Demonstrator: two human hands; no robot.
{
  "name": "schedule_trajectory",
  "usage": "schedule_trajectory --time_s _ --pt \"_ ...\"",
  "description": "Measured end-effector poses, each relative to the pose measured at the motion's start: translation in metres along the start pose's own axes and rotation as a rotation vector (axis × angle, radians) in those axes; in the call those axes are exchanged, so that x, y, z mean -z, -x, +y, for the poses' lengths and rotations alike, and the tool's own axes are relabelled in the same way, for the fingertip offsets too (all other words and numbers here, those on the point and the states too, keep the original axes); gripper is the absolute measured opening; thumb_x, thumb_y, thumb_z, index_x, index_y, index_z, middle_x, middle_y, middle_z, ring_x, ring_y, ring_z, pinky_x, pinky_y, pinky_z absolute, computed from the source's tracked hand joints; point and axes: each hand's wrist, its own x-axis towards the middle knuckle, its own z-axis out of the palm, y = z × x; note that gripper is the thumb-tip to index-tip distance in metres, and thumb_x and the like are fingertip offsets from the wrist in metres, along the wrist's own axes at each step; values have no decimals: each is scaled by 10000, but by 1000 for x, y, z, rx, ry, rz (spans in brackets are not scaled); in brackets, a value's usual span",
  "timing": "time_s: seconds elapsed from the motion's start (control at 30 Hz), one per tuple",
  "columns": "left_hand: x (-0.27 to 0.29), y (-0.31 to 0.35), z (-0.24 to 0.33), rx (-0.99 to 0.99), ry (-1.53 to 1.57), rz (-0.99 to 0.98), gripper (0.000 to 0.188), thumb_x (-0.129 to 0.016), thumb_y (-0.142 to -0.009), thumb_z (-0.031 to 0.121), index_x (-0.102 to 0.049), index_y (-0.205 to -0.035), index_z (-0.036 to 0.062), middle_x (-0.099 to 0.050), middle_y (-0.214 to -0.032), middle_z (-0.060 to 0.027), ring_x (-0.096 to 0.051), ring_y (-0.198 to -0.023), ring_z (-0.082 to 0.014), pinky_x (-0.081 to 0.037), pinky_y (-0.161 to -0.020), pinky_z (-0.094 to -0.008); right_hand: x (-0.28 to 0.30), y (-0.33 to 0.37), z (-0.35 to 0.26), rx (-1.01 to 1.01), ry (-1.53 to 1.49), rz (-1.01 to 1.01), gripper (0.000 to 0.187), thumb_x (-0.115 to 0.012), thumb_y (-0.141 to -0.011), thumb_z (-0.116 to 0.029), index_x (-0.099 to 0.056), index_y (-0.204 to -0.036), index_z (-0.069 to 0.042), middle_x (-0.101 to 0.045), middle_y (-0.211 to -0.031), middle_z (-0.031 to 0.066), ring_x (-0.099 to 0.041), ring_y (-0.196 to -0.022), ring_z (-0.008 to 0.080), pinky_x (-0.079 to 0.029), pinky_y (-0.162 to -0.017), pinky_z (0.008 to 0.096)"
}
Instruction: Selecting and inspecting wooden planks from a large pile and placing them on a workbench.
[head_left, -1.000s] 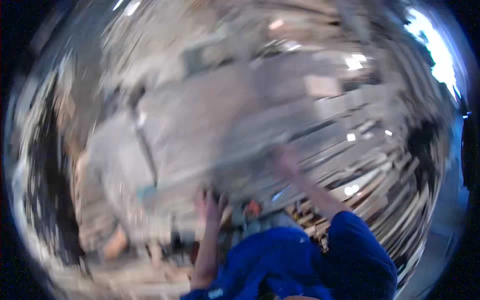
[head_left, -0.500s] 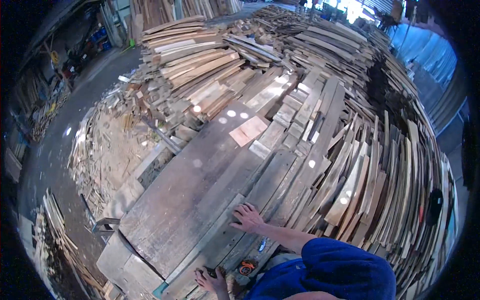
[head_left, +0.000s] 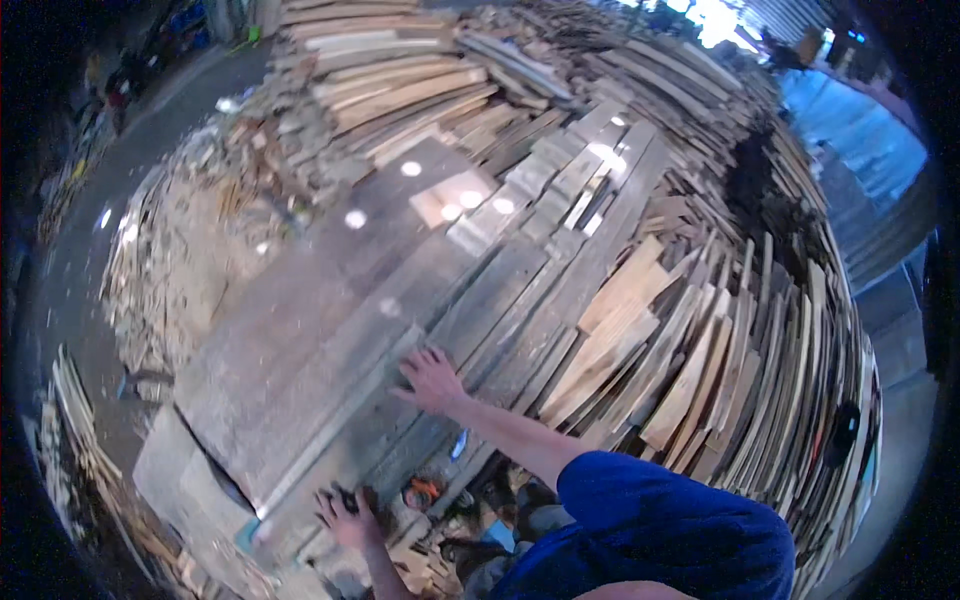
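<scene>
Long grey-brown wooden planks lie side by side with a wide brown table board [head_left: 300, 330]. My right hand [head_left: 433, 378] rests flat on a long plank [head_left: 385, 440], its fingers spread. Nearer me and to the left, my left hand [head_left: 348, 520] lies at the near end of the planks with its fingers apart. Something dark shows at its fingers; I cannot make out what it is. To the right of that hand sits a small round orange thing [head_left: 420, 492]. A small blue object [head_left: 459, 444] lies between it and my right forearm.
Stacked boards [head_left: 700, 380] crowd the right side, and more lumber piles [head_left: 400, 90] rise at the far end. A flat pinkish-brown piece [head_left: 450, 195] lies on the far part of the table. Sawdust and offcuts [head_left: 185, 270] heap up on the left, beside a dark floor path [head_left: 85, 260].
The view has shifted, so the table, planks and both hands appear farther left and higher. Against the planks, my hands look nearly unmoved. More of my left forearm now shows.
</scene>
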Motion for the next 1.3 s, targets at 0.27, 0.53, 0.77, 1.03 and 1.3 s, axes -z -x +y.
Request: schedule_trajectory --time_s 0.27,0.53,0.77,1.03,1.3 --pt "60 -30 28 -70 50 -96 560 -694 -827 540 -661 -1198 122 -531 -1416 -146 -483 -1316 -337 -354 -1115 -498 26 24 11 -138 222 -80 648 -586 -893 -599 -604 -1255 -61 -615 -1250 182 -562 -1207 350 -440 -1030 470" --pt "84 -28 28 -140 44 93 621 -650 -829 635 -666 -1250 179 -586 -1354 -170 -462 -1369 -351 -296 -1137 -602 54 16 -18 -94 201 79 681 -542 -905 -645 -609 -1305 -98 -529 -1392 181 -485 -1293 373 -343 -1111 491" --pt "64 -17 29 -143 48 15 654 -601 -830 674 -654 -1257 181 -549 -1396 -177 -403 -1413 -338 -241 -1167 -583 38 44 -2 -133 185 137 684 -547 -898 -661 -602 -1316 -123 -536 -1377 166 -491 -1287 364 -352 -1093 506" --pt "63 -21 28 -139 48 35 640 -628 -811 655 -669 -1225 169 -560 -1391 -176 -430 -1393 -345 -257 -1168 -567 29 36 6 -142 232 163 700 -473 -933 -665 -571 -1366 -124 -476 -1461 202 -448 -1344 386 -333 -1126 498" --pt "72 -20 35 -157 78 24 617 -673 -816 600 -682 -1163 91 -581 -1358 -188 -449 -1375 -358 -271 -1160 -565 48 41 -3 -120 200 104 531 -554 -951 -524 -617 -1261 -98 -580 -1292 167 -526 -1241 364 -399 -1052 490"
